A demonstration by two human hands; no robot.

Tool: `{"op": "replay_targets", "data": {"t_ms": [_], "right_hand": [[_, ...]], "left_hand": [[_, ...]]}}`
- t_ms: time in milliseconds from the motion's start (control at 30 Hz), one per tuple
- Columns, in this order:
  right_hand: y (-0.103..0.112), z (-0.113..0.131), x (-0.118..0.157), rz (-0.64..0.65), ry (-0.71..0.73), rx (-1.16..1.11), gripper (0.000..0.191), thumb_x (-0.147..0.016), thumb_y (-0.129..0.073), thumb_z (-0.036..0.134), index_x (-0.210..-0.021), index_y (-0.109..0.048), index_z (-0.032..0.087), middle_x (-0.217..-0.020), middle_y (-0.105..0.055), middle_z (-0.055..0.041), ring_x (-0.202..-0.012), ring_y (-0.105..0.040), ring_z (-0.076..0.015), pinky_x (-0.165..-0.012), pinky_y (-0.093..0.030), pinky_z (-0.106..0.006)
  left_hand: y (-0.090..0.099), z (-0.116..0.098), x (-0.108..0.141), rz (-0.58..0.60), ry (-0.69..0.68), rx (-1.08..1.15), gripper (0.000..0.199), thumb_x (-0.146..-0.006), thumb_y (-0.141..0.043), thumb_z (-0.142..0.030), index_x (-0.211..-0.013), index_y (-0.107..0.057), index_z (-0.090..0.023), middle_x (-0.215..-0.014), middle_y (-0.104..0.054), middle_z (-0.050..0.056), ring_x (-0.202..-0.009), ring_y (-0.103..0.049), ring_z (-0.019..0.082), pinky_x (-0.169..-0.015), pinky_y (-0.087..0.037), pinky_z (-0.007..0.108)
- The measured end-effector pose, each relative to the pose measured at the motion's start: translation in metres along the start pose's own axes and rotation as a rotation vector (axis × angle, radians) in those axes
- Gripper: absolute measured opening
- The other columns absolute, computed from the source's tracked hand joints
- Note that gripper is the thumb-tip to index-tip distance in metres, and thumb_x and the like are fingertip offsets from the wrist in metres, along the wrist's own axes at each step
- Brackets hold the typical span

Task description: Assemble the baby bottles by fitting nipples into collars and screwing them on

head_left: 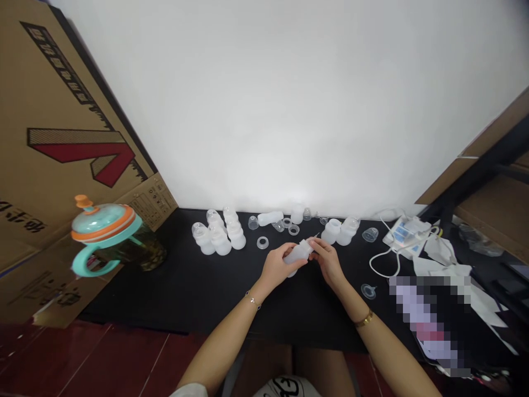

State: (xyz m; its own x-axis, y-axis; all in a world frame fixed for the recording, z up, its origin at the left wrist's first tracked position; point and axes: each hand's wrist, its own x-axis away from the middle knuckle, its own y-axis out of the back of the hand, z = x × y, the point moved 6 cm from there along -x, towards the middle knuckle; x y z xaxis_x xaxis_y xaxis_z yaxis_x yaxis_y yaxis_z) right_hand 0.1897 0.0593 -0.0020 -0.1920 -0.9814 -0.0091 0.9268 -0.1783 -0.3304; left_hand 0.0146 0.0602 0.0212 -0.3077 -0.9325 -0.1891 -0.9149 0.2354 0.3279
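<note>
My left hand is wrapped round a frosted white baby bottle, which lies tilted with its top toward the right. At that end the fingers of my right hand are closed on the bottle's top. A small pointed clear tip, like a nipple, shows just above them; the rest of the top is hidden. Beyond my hands lie loose white collar rings, clear dome caps and a bottle on its side. A loose clear nipple rests right of my right wrist.
Capped bottles stand grouped at left, with more bottles at right. A teal-lidded jug stands by a large cardboard box. A power strip, white cables, papers and a blurred-out item lie right on the black table.
</note>
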Motion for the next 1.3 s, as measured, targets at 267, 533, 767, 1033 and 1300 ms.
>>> {"op": "replay_targets", "data": {"t_ms": [267, 533, 767, 1033, 1300], "right_hand": [[0.001, -0.001, -0.001, -0.009, 0.001, 0.016, 0.027, -0.069, -0.087, 0.043, -0.083, -0.081, 0.021, -0.089, -0.071, -0.005, -0.07, -0.057, -0.0161, -0.053, -0.046, -0.026], [0.0, -0.001, 0.001, -0.006, 0.0, 0.009, 0.027, -0.071, -0.085, 0.043, -0.086, -0.081, 0.021, -0.092, -0.072, -0.0054, -0.073, -0.059, -0.0175, -0.054, -0.046, -0.027], [-0.004, 0.002, 0.003, 0.029, -0.01, 0.019, 0.03, -0.074, -0.083, 0.047, -0.09, -0.08, 0.021, -0.091, -0.071, -0.005, -0.074, -0.059, -0.0183, -0.058, -0.045, -0.028], [-0.005, 0.002, 0.004, 0.055, -0.011, 0.021, 0.034, -0.074, -0.082, 0.051, -0.09, -0.08, 0.021, -0.092, -0.074, -0.0071, -0.077, -0.062, -0.0212, -0.062, -0.047, -0.03], [-0.01, 0.003, 0.007, 0.138, -0.015, -0.019, 0.036, -0.081, -0.076, 0.052, -0.096, -0.08, 0.02, -0.102, -0.076, -0.01, -0.082, -0.065, -0.0247, -0.063, -0.049, -0.033]], "left_hand": [[0.0, 0.002, 0.0, -0.003, 0.017, -0.076, 0.049, -0.074, -0.079, -0.051, -0.114, -0.071, -0.022, -0.091, -0.074, 0.003, -0.081, -0.066, 0.022, -0.074, -0.047, 0.03], [-0.003, 0.001, -0.001, 0.065, 0.029, 0.097, 0.047, -0.077, -0.078, -0.048, -0.113, -0.071, -0.019, -0.098, -0.076, 0.006, -0.087, -0.068, 0.023, -0.077, -0.049, 0.03], [-0.015, 0.01, -0.005, 0.214, 0.09, 0.366, 0.048, -0.078, -0.077, -0.049, -0.111, -0.071, -0.014, -0.097, -0.076, 0.009, -0.084, -0.068, 0.023, -0.073, -0.047, 0.029], [-0.022, 0.024, -0.006, 0.32, 0.243, 0.542, 0.053, -0.077, -0.078, -0.053, -0.109, -0.074, -0.011, -0.099, -0.074, 0.01, -0.084, -0.065, 0.021, -0.073, -0.043, 0.028], [-0.022, 0.015, 0.002, 0.373, 0.381, 0.687, 0.056, -0.078, -0.077, -0.054, -0.108, -0.074, -0.006, -0.097, -0.075, 0.017, -0.082, -0.068, 0.024, -0.076, -0.048, 0.033]]}}
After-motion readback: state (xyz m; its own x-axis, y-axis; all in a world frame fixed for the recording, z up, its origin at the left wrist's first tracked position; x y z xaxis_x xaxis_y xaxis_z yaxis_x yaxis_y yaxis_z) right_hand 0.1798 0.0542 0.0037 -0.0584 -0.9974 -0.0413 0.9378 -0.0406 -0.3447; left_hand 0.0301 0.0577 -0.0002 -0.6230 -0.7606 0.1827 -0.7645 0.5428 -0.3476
